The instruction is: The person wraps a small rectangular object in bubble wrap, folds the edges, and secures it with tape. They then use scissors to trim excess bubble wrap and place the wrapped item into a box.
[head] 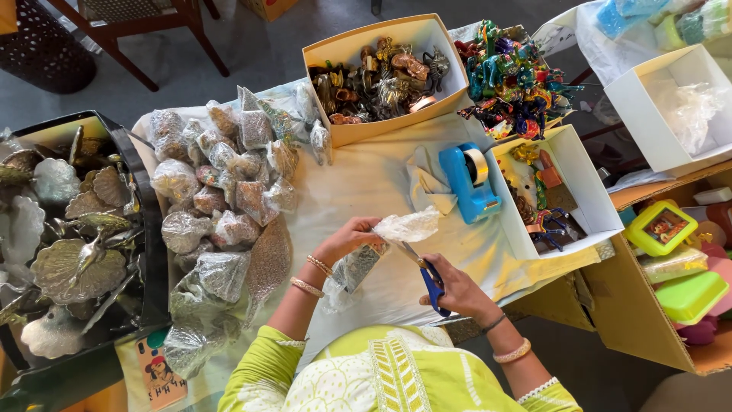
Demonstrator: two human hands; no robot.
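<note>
I had the left hand point(347, 238) closed around a small metal ornament half-wrapped in clear crinkled plastic film point(364, 259), its fingers clamped on the bundle just above the cream cloth-covered tabletop point(366, 179), while a loose tail of the film point(408, 225) stood up from it. The right hand point(457, 290) gripped the blue-handled scissors point(428, 278), fingers curled through the loops, and the blades pointed up toward the film; whether they were biting into it I could not tell. By my reading the wrapping was well along: a large heap of plastic-wrapped metal pieces point(221, 198) lay on the left part of the tabletop, finished to my eye. Plenty looked left, though. The tan cardboard box of unwrapped brass-coloured figurines point(381, 72) sat full at the far edge, the pile of brightly painted figurines point(511, 76) lay beside it, and the black tray of silver leaf-shaped dishes point(69, 236) at the left was bare of film. The blue tape dispenser point(471, 179) stood just beyond the hands, beside a white open box point(579, 183).
</note>
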